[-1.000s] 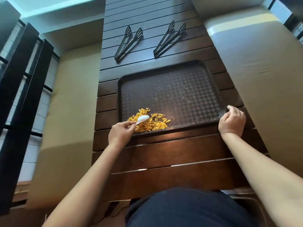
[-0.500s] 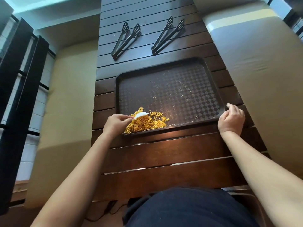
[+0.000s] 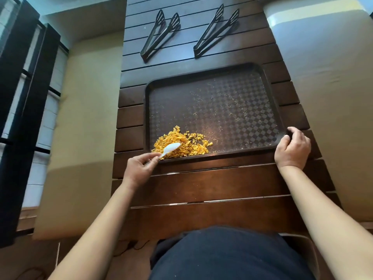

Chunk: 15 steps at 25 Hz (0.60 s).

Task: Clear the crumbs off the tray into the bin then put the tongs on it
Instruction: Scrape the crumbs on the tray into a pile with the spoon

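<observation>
Dark slatted table [image 3: 201, 188] – beige cushioned benches [image 3: 84, 138] either side, black-framed window [image 3: 24, 98] left.

Just one head cam here, wide-angle, looking forward and steeply down over the table [image 3: 201, 184], close enough that both forearms fill the bottom.

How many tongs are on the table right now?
2. The left tongs and the right tongs lie side by side on the table, beyond the tray. None looks hidden.

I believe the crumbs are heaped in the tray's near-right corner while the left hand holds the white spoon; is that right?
Not quite: the head view shows the crumbs heaped in the tray's near-left corner. The left hand does hold the white spoon.
</observation>
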{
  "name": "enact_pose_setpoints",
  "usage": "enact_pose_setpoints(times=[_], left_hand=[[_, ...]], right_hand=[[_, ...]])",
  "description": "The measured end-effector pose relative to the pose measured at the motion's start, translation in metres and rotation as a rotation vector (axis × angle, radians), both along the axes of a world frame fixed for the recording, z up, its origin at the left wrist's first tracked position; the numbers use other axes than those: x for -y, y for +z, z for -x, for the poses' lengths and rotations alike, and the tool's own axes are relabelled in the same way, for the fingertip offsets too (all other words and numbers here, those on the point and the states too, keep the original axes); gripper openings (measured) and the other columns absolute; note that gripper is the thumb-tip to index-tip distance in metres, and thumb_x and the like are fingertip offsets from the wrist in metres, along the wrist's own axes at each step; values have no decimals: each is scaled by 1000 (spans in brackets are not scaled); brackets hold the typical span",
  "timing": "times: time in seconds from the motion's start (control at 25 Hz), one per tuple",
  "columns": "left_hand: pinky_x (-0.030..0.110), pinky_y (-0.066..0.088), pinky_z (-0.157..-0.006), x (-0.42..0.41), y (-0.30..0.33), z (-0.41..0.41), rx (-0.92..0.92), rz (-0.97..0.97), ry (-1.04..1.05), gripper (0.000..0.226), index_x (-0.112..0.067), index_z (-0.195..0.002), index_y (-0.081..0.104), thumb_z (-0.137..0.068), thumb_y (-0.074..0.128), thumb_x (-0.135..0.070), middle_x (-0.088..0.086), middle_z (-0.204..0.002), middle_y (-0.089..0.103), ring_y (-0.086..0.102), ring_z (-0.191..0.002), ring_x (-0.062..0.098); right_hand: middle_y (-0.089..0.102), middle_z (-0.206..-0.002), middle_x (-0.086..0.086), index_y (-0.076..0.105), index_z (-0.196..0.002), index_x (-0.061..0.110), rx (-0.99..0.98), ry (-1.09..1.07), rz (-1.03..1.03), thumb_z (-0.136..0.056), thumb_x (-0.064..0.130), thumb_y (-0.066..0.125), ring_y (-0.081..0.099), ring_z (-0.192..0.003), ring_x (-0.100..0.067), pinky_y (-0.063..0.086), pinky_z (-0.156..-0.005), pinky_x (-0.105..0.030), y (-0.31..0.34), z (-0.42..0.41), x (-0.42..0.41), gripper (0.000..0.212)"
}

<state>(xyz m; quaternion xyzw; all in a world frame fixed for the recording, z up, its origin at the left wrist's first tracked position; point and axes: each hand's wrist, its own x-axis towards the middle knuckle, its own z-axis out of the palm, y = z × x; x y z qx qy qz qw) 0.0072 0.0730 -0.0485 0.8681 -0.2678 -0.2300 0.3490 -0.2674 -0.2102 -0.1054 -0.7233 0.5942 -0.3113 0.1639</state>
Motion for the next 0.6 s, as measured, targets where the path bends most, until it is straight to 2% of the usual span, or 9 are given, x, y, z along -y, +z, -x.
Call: enact_pose_setpoints(times=[0.12,0.24,0.32,0.36,0.48,0.6], left_hand=[[6,45,-66,-12,-6,-1,41,-14,74,19,-12,-103,72,-85,66,-14,2,-93,71,61,-76,4],[1,45,-66,-13,-7,-9,108,42,178,19,-11,-101,73,-84,67,-14,3,-94,72,61,-70,-6],[-1,44,-64,-8,-4,-8,109,74,195,19,-9,-101,73,-84,68,-14,1,-93,70,60,-69,-4],[1,46,-66,-6,-3,-6,103,71,161,20,-8,-102,73,-84,68,-14,0,-93,70,61,-74,2],[20,53,-76,-6,-4,-1,105,11,91,22,-12,-104,72,-84,67,-18,-6,-95,67,64,-84,9],[23,48,-73,-3,-5,-8,110,37,242,19,-11,-102,73,-87,64,-19,-4,-89,67,60,-77,12]], right_hand=[[64,-103,-26,62,-106,-5,-9,21,9,-79,17,36,55,-93,-44,40,-87,-43,1,-1,0,44],[65,-102,-26,62,-106,-5,-18,31,10,-77,21,34,56,-93,-44,40,-88,-43,1,-1,-1,48],[65,-102,-26,62,-106,-5,-22,32,0,-77,21,34,56,-93,-44,40,-88,-43,1,-1,-1,48],[64,-102,-26,62,-106,-5,-25,26,-5,-76,21,33,56,-93,-44,40,-88,-43,1,-1,-1,49],[64,-105,-25,61,-110,-3,-31,-15,-38,-72,16,34,54,-94,-44,39,-87,-43,7,-4,0,51],[64,-110,-22,61,-116,2,-25,-74,-99,-68,10,32,50,-101,-42,37,-92,-43,17,-12,0,56]])
